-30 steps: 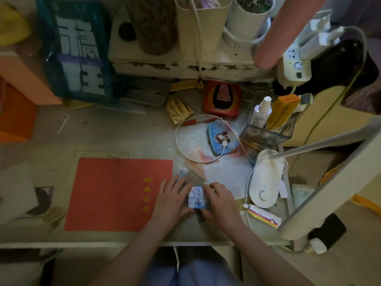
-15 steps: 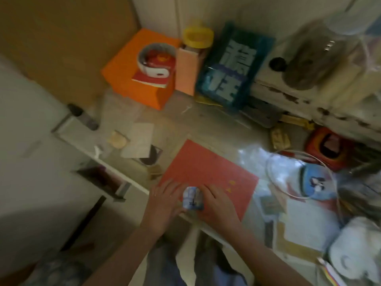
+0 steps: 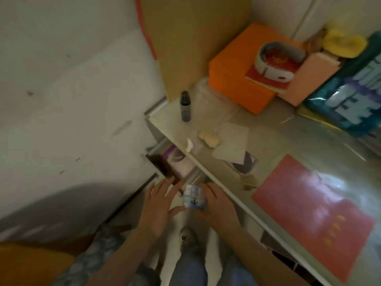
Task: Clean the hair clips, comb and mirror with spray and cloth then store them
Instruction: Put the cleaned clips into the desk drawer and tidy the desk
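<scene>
A small white-and-blue rectangular object [image 3: 193,197] (too blurred to identify further) is held off the front edge of the pale desk [image 3: 288,137], above the person's lap. It is gripped by the right hand [image 3: 218,207], whose fingers are curled round its right side, while the left hand [image 3: 158,205] is spread wide with straight fingers, its thumb touching the object's lower left corner. Beyond the left hand, an open drawer [image 3: 175,164] is seen under the desk's left front corner. On that corner a dark slim bottle [image 3: 185,106] is stood upright, and near it a crumpled beige cloth [image 3: 208,137] is laid beside a white sheet of paper [image 3: 231,143]. A red rectangular folder [image 3: 313,213] is laid along the front edge. An orange box [image 3: 235,79] is placed toward the back edge.
</scene>
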`<state>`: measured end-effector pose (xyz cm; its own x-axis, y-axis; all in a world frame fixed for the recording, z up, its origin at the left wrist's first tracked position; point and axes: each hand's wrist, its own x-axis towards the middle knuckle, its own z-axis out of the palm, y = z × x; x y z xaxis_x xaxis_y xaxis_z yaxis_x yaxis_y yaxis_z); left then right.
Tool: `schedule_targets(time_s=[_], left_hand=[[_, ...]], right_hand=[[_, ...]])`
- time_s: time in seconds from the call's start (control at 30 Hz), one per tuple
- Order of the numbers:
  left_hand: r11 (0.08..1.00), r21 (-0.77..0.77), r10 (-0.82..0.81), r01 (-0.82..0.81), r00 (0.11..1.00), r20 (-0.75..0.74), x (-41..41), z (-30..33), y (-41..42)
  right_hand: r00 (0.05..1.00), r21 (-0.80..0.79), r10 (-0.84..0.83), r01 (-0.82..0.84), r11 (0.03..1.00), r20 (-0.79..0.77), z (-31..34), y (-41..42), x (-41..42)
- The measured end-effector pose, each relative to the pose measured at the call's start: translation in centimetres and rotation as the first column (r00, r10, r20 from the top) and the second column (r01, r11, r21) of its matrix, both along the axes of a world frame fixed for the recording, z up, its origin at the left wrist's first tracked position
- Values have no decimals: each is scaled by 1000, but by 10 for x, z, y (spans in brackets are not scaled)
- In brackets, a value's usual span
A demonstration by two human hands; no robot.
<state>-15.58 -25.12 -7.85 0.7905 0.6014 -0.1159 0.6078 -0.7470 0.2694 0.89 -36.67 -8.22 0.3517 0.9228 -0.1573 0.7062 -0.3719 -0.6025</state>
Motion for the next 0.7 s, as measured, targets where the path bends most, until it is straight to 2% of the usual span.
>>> schedule_targets(time_s=[0.1,0.27,0.4,0.6,0.7], left_hand=[[997,45,53,-55,998,33,-19,-21,22],[985,93,157,-148,983,-93,-39,-93,48],[968,48,253,-248,955,-155,-34,-171,65],[889,13,456,-457,885,-92,-13,-252,93],[869,-3,493,-494,869,-49,-6,-274,91]], right_hand=[[999,-129,2,-8,992,-42,-18,33,-15],[989,-205,-64,35,978,-133,-81,73,-28],[993,-261,-104,85,962,-59,-153,106,-28],[989,-184,-141,130,974,-47,-237,157,-23],[991,-162,-130,123,979,-31,-267,180,-24]])
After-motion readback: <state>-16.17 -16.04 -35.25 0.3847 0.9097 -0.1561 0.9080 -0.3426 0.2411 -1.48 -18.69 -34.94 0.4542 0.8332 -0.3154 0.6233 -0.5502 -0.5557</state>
